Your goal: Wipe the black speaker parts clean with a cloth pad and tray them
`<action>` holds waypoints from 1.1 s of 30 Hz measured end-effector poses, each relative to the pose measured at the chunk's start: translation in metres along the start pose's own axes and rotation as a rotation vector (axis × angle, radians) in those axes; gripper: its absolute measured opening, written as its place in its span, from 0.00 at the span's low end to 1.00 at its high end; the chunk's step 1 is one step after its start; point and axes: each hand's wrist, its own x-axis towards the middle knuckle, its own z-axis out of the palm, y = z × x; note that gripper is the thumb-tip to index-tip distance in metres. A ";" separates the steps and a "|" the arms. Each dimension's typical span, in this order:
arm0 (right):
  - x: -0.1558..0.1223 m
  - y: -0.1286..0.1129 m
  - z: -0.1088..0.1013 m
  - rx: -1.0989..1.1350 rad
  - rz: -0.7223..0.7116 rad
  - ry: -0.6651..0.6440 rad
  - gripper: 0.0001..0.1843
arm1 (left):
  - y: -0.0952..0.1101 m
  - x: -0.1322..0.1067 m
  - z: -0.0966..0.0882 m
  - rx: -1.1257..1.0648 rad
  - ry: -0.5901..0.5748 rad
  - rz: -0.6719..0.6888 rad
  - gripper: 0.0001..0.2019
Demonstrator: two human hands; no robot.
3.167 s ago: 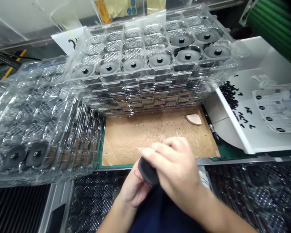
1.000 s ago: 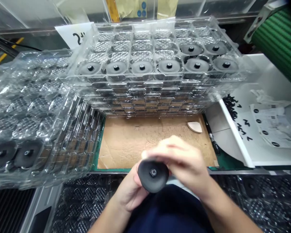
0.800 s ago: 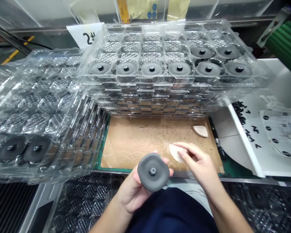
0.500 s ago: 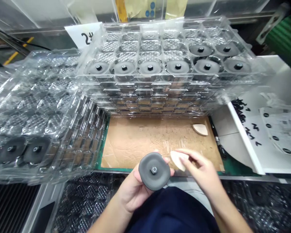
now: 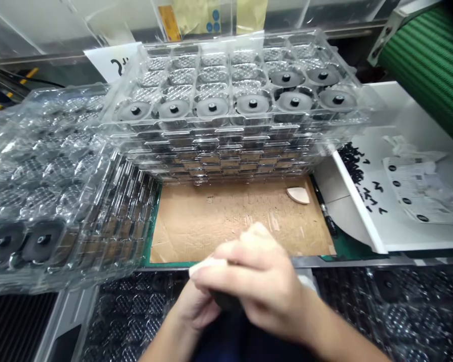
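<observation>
My left hand [image 5: 198, 307] is closed around a dark grey rounded disc [image 5: 226, 300], low in the view near my lap. Only a dark strip of the disc shows, since the other hand covers most of it. Across the top lies my right hand [image 5: 262, 279], its fingers pinching a white wedge-shaped pad [image 5: 206, 265]. The pad sits at the disc's upper left; whether they touch I cannot tell. A second white wedge pad [image 5: 298, 195] rests on the cardboard sheet [image 5: 207, 216] at its far right corner.
Stacked clear trays [image 5: 226, 125] stand behind the cardboard, with several grey discs in the top one. Another clear tray stack [image 5: 60, 176] is at left. To the right, a white bin [image 5: 362, 206] holds small black parts. A green ribbed roll [image 5: 430, 70] is upper right.
My right hand has moved left with the white pad and now lies over the disc, hiding its face. The left hand still holds the disc. The view has shifted slightly.
</observation>
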 end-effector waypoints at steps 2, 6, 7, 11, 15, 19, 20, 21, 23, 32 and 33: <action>-0.005 0.016 -0.007 0.155 0.125 0.037 0.15 | 0.002 -0.001 0.000 -0.027 -0.044 0.009 0.26; -0.037 0.071 -0.005 0.186 0.615 0.079 0.10 | 0.005 -0.003 -0.004 -0.187 -0.134 0.020 0.28; -0.048 0.085 0.002 0.170 0.658 0.069 0.10 | 0.005 -0.004 -0.005 -0.222 -0.142 0.014 0.28; -0.085 0.114 0.036 0.055 0.719 0.170 0.12 | 0.002 -0.004 -0.011 -0.350 -0.176 -0.045 0.24; -0.084 0.098 0.040 -0.012 0.708 0.301 0.15 | 0.003 -0.004 -0.014 -0.418 -0.222 -0.079 0.32; -0.065 0.066 0.028 0.055 0.612 0.219 0.12 | 0.006 -0.005 -0.015 -0.421 -0.269 -0.085 0.29; -0.062 0.061 0.028 0.084 0.585 0.173 0.12 | 0.006 -0.005 -0.016 -0.414 -0.280 -0.085 0.27; -0.060 0.058 0.029 0.110 0.566 0.129 0.12 | 0.005 -0.006 -0.016 -0.402 -0.288 -0.080 0.26; -0.062 0.058 0.036 0.137 0.560 0.073 0.12 | 0.004 -0.008 -0.017 -0.326 -0.286 -0.019 0.25; -0.066 0.046 0.033 0.145 0.721 0.256 0.09 | 0.013 -0.018 -0.029 0.998 -0.096 0.721 0.56; -0.062 0.038 0.029 0.220 0.726 0.258 0.08 | 0.015 -0.018 -0.029 1.006 -0.091 0.714 0.55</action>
